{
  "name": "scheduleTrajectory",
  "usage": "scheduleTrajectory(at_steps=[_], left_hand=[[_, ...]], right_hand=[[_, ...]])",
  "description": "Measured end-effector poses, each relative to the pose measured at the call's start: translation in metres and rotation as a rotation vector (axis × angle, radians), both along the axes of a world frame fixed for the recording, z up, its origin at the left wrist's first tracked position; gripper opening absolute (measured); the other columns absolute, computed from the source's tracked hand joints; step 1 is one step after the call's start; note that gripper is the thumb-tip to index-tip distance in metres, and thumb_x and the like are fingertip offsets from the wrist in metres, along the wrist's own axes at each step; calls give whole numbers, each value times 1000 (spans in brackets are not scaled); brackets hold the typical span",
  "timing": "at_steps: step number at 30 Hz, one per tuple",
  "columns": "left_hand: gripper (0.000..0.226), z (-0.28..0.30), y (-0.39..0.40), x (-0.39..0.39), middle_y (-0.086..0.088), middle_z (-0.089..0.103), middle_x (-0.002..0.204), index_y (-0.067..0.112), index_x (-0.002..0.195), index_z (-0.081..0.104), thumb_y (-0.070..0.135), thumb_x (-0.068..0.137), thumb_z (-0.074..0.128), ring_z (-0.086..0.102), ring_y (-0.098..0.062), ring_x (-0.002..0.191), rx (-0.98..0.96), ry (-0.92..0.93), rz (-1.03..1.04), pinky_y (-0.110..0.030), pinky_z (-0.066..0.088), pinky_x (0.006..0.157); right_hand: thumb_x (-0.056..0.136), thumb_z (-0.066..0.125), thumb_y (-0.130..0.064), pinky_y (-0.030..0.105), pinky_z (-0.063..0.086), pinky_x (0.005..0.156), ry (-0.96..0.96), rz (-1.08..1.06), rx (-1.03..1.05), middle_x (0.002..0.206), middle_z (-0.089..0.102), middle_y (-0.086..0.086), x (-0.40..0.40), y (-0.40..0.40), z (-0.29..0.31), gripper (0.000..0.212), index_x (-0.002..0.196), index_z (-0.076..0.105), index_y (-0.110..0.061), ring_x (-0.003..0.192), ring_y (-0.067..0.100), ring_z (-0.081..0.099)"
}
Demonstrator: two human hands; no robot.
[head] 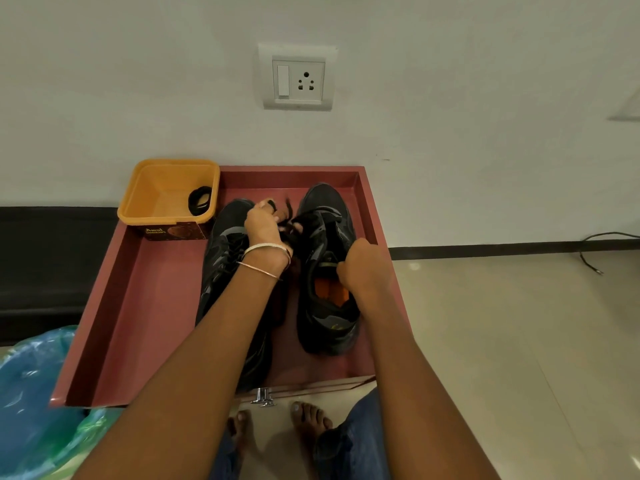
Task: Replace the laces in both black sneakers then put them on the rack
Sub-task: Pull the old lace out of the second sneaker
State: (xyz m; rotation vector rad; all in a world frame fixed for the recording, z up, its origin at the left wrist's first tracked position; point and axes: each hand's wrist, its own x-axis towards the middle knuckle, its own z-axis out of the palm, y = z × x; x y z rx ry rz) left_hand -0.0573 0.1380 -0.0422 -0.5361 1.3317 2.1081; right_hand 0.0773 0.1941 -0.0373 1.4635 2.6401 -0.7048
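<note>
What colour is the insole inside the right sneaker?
Orange insole, seen in the head view, inside the right sneaker.

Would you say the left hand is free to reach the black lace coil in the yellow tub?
Probably not yet: the left hand is pinching a lace on the right sneaker. The coil lies uncovered in the open tub.

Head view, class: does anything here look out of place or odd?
One thing: a loose cable lies on the floor by the right wall, its bare end plugged into nothing. The two sneakers sit in the open drawer, a coiled lace in the yellow tub.
</note>
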Motion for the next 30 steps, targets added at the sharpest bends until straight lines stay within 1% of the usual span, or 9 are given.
scheduleTrajectory(at_steps=[4,7,10,13,16,18,20,24,30], left_hand=[[22,7,-7,0,-5,58,73,6,83,65,14,95,48,48,-19,67,-534,499,-77,-27,38,59],[23,12,-13,5,-5,62,84,5,87,69,21,93,52,53,-20,75,-852,774,-266,-25,36,64],[31,17,-18,12,-19,66,95,7,69,58,32,88,54,61,-39,89,-1086,976,-602,-41,49,74],[32,33,-22,32,-14,45,132,10,103,62,37,91,52,38,-43,126,-1409,1044,-842,-57,31,100],[28,46,-23,35,-9,55,117,14,105,63,33,86,58,47,-37,120,-1295,1164,-1025,-50,37,95],[26,44,-24,36,-9,64,96,9,99,64,28,82,66,62,-30,94,-1029,1071,-1275,-39,50,78],[34,33,-25,40,-12,62,102,6,105,58,27,81,70,60,-28,88,-1010,1002,-1400,-36,50,72],[53,7,-24,49,-23,38,131,4,127,43,33,87,63,51,-39,107,-1104,945,-1201,-39,43,79],[48,-4,-18,63,-23,52,123,3,129,42,24,88,55,55,-44,106,-1087,865,-900,-42,45,79]], right_hand=[[93,57,-20,31,44,67,-31,14,20,106,61,14,-2,-3,2,21,108,55,-5,92,30,61],[92,57,-19,34,45,69,-67,44,-50,109,58,16,-1,2,6,21,106,52,-5,96,33,59],[88,59,-26,43,46,89,-86,131,-85,123,51,15,-4,8,14,27,109,51,-10,112,37,51],[91,56,-27,52,30,104,63,191,-35,134,41,11,-8,10,27,48,138,43,-28,128,35,33],[95,50,-18,49,29,103,165,269,60,133,42,9,-15,9,29,45,139,45,-28,126,32,33],[93,49,-15,50,30,102,99,309,97,131,42,8,-20,10,21,45,137,48,-26,123,31,34],[92,49,-13,50,33,103,44,313,112,131,40,9,-24,14,13,44,135,50,-22,120,32,35],[90,50,-14,50,36,102,-7,301,177,131,40,10,-30,16,5,42,131,54,-22,121,34,37],[95,49,-15,44,47,90,82,216,355,117,54,10,-41,11,-2,26,117,63,-17,111,31,48]])
